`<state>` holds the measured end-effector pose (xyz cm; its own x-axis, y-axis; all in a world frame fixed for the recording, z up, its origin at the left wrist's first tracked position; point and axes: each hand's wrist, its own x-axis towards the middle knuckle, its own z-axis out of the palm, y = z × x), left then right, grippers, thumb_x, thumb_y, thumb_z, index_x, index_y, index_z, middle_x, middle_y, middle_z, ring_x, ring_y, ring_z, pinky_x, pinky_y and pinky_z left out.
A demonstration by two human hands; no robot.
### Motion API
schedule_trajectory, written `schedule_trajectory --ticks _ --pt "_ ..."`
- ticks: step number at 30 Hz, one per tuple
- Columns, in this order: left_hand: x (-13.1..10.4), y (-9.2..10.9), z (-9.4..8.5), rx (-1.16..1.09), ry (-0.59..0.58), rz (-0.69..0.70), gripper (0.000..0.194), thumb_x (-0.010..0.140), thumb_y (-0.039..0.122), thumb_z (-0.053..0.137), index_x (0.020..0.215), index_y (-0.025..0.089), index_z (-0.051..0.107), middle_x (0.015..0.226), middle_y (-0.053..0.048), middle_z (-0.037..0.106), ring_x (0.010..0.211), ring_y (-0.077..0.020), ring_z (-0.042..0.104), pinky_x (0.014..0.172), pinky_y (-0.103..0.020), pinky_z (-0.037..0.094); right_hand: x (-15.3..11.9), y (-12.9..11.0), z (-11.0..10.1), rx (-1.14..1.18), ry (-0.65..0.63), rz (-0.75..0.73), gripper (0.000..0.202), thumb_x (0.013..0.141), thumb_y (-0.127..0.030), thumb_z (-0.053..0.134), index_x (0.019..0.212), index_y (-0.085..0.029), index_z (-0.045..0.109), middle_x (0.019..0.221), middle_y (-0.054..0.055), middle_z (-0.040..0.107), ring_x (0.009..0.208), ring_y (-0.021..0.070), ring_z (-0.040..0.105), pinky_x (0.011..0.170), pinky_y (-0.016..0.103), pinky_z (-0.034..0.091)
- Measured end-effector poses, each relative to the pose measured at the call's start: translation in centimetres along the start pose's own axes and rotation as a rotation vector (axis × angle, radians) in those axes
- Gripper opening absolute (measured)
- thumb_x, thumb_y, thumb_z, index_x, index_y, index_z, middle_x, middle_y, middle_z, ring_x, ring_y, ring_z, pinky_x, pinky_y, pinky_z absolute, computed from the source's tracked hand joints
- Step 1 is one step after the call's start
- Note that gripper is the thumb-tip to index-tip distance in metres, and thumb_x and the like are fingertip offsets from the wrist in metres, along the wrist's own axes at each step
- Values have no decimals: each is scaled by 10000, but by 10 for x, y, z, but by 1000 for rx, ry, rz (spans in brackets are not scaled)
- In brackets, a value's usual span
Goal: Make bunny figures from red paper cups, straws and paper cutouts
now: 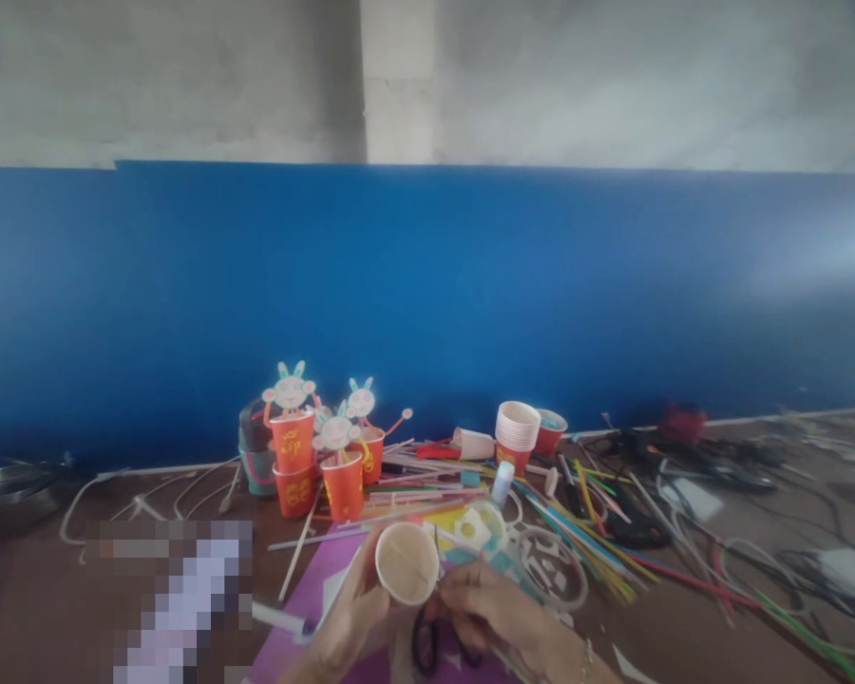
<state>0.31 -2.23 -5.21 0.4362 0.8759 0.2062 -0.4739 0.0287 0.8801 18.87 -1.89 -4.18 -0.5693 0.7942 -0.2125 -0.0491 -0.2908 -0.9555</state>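
My left hand [360, 598] is wrapped round a paper cup [405, 562], its open mouth tilted up toward me. My right hand [481, 600] grips a pair of scissors [425, 644] with black handles. A blade points upward against the cup's right side; whether it has cut into the wall I cannot tell. Under both hands lies a purple sheet [295, 622] with pale paper pieces on it. A white pen or marker [277, 617] with a dark end rests left of my left hand.
Red paper cups [344, 486] topped with paper rabbit figures stand at the back left. A cup stack [517, 432] and a small white bottle [502, 484] are at the back right. Coloured sticks [577, 541], a round dish of paper scraps [550, 568] and cables [762, 570] spread rightward.
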Motion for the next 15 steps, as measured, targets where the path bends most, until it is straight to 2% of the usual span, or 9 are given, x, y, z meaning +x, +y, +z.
schedule_trajectory --ticks 5,9,12,15 --pt "-2 3 5 -99 54 -25 736 585 488 785 1236 243 541 996 -89 627 896 -283 604 760 -398 457 -2 0 0 -24 -26 2 481 711 -571 658 764 -94 682 349 -85 395 296 35 294 352 209 165" --pt "-3 1 3 -171 90 -11 665 573 401 823 1173 254 576 985 -70 624 874 -244 594 776 -382 453 -4 -3 0 -48 -3 -10 385 748 -508 634 720 -124 643 377 -95 377 313 25 271 364 203 172" --pt "-2 1 4 -196 77 -18 705 582 406 815 1214 250 547 947 -64 617 843 -236 593 752 -379 460 -4 -5 -3 -14 14 13 289 720 -421 645 744 -134 627 398 -89 406 325 31 306 368 196 184" --pt "-1 3 6 -122 66 -16 706 598 454 790 1215 219 541 946 -81 616 862 -255 602 764 -393 461 -2 -2 -10 -40 -36 11 317 707 -438 670 735 -127 614 428 -66 456 347 38 365 366 192 201"
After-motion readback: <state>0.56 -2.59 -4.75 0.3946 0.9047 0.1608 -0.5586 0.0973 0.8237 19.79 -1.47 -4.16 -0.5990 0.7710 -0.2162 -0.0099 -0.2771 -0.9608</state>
